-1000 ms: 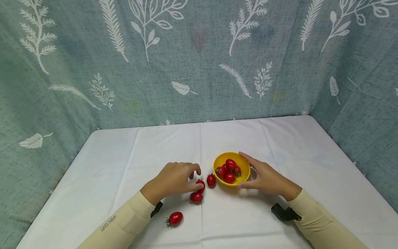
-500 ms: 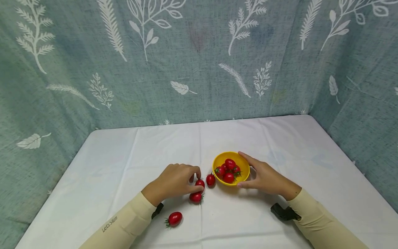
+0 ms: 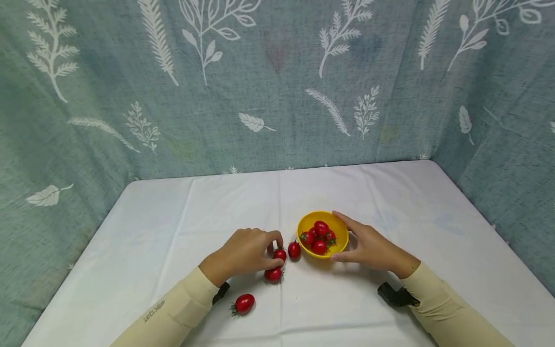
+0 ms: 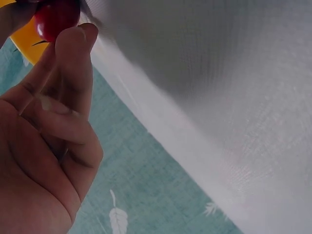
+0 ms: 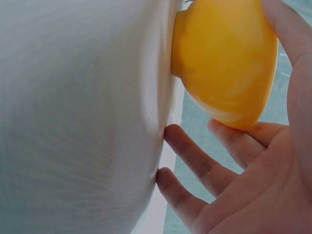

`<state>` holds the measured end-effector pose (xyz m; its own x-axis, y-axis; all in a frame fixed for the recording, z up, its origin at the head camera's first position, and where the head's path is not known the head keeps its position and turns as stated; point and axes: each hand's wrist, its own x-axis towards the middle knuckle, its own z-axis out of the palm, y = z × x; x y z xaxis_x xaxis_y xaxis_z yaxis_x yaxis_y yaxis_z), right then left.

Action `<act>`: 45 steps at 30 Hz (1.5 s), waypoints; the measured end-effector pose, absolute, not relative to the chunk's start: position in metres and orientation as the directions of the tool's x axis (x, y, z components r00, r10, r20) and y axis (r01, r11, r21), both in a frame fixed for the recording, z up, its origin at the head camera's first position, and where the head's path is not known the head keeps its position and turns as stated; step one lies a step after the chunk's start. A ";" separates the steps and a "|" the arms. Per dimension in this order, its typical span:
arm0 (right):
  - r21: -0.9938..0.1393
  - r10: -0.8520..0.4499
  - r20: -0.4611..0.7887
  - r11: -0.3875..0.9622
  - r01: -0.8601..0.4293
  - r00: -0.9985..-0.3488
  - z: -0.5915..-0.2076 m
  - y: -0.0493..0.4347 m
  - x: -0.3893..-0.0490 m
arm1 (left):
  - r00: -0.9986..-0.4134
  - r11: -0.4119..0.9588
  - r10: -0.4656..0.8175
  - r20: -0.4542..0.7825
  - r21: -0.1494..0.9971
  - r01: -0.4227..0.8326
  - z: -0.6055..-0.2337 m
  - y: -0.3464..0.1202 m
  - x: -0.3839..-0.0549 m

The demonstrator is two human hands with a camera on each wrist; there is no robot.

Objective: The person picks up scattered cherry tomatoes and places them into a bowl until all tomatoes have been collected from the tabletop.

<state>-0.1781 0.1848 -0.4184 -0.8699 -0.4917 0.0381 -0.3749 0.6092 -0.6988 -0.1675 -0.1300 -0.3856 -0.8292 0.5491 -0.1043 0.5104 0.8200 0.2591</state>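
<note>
In the head view my left hand [image 3: 244, 250] pinches a red cherry tomato [image 3: 280, 253] between thumb and index finger, low over the white tablecloth. The left wrist view catches this tomato [image 4: 56, 19] at its upper left edge, partly cut off. My right hand [image 3: 374, 248] holds a yellow bowl [image 3: 342, 230] by its right side, thumb at the front and fingers behind. Several cherry tomatoes [image 3: 320, 247] lie inside it. From the right wrist view, the bowl [image 5: 229, 63] stands on its foot, with two fingertips touching the cloth.
One loose cherry tomato [image 3: 294, 251] lies close to the bowl's left side. Another tomato [image 3: 273, 275] is just below the pinched one, and a third tomato [image 3: 244, 304] sits nearer the front. A leaf-patterned curtain [image 3: 277, 86] surrounds the table [image 3: 217, 207].
My left thumb and index finger have closed on the tomato, and the hand has shifted slightly to the right. The right hand and the bowl have stayed in place.
</note>
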 end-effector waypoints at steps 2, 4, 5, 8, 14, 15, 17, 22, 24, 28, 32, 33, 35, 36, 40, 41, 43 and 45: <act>-0.697 -0.486 0.034 0.615 -0.369 -0.874 -0.419 0.185 -0.178 | -0.829 0.821 0.547 -0.115 0.268 0.504 -0.385 -0.129 -0.167; -0.693 -0.484 0.035 0.619 -0.370 -0.874 -0.419 0.185 -0.178 | -0.829 0.822 0.545 -0.122 0.273 0.500 -0.385 -0.128 -0.168; -0.692 -0.484 0.037 0.619 -0.372 -0.874 -0.419 0.185 -0.178 | -0.830 0.823 0.544 -0.124 0.273 0.499 -0.385 -0.128 -0.168; -0.695 -0.488 0.040 0.613 -0.375 -0.872 -0.419 0.185 -0.178 | -0.833 0.825 0.541 -0.120 0.270 0.497 -0.386 -0.128 -0.168; -0.701 -0.488 0.037 0.609 -0.371 -0.872 -0.418 0.184 -0.179 | -0.837 0.826 0.537 -0.108 0.271 0.494 -0.386 -0.129 -0.170; -0.702 -0.488 0.035 0.609 -0.369 -0.872 -0.418 0.184 -0.179 | -0.839 0.827 0.534 -0.106 0.274 0.491 -0.386 -0.130 -0.170; -0.704 -0.489 0.032 0.608 -0.366 -0.872 -0.418 0.184 -0.179 | -0.844 0.830 0.527 -0.102 0.278 0.484 -0.385 -0.130 -0.170; -0.701 -0.489 0.032 0.611 -0.368 -0.872 -0.418 0.185 -0.178 | -0.849 0.832 0.521 -0.086 0.272 0.483 -0.382 -0.131 -0.170; -0.699 -0.487 0.036 0.612 -0.371 -0.872 -0.418 0.185 -0.178 | -0.850 0.831 0.521 -0.073 0.272 0.486 -0.381 -0.131 -0.170; -0.697 -0.483 0.039 0.614 -0.370 -0.875 -0.418 0.185 -0.178 | -0.852 0.827 0.521 -0.049 0.279 0.489 -0.377 -0.131 -0.169; -0.694 -0.482 0.039 0.617 -0.370 -0.875 -0.418 0.186 -0.178 | -0.847 0.816 0.532 -0.007 0.273 0.510 -0.373 -0.128 -0.168; -0.694 -0.482 0.039 0.617 -0.371 -0.875 -0.418 0.186 -0.178 | -0.844 0.811 0.537 0.007 0.270 0.519 -0.371 -0.127 -0.168; -0.695 -0.482 0.039 0.616 -0.370 -0.875 -0.418 0.186 -0.179 | -0.836 0.802 0.548 0.036 0.263 0.536 -0.369 -0.125 -0.167; -0.695 -0.482 0.040 0.616 -0.371 -0.875 -0.418 0.186 -0.179 | -0.833 0.798 0.552 0.047 0.262 0.543 -0.368 -0.124 -0.167; -0.697 -0.482 0.038 0.614 -0.369 -0.875 -0.418 0.186 -0.179 | -0.818 0.780 0.570 0.080 0.259 0.570 -0.362 -0.118 -0.165; -0.696 -0.483 0.038 0.615 -0.370 -0.875 -0.418 0.186 -0.179 | -0.813 0.775 0.576 0.089 0.257 0.577 -0.361 -0.116 -0.165; -0.695 -0.483 0.038 0.616 -0.371 -0.875 -0.418 0.186 -0.178 | -0.801 0.764 0.589 0.106 0.249 0.595 -0.359 -0.113 -0.165; -0.695 -0.484 0.038 0.616 -0.371 -0.874 -0.418 0.186 -0.178 | -0.790 0.753 0.600 0.122 0.246 0.610 -0.358 -0.109 -0.165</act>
<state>-0.1785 0.1858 -0.4180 -0.8744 -0.4838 0.0378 -0.3708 0.6159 -0.6951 -0.1649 -0.1088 -0.3577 -0.7902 0.6005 0.1223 0.6103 0.7531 0.2459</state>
